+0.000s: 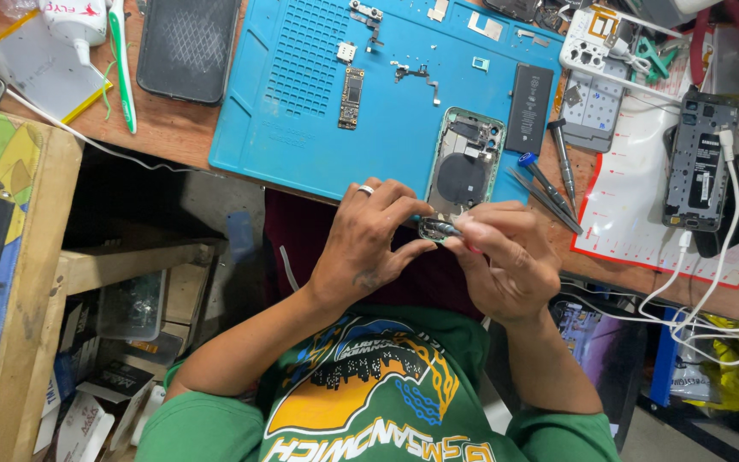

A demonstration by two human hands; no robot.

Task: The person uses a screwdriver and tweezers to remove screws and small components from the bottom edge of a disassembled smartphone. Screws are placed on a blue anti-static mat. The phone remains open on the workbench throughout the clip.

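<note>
An opened green phone housing (465, 158) lies on the blue work mat (301, 128) with its near end over the desk edge. My left hand (369, 244), a ring on one finger, pinches the housing's near end from the left. My right hand (506, 257) holds a thin tool (442, 228) whose tip rests at that same end. Loose on the mat are a black battery (529, 107), a narrow circuit board (351, 86) and small brackets (416, 75).
Screwdrivers and tweezers (549, 184) lie right of the housing. Another opened phone (696, 162) with white cables sits at the right on a white sheet. A dark phone case (186, 47) and a green toothbrush (121, 64) lie at the left. Wooden shelving (40, 282) stands below left.
</note>
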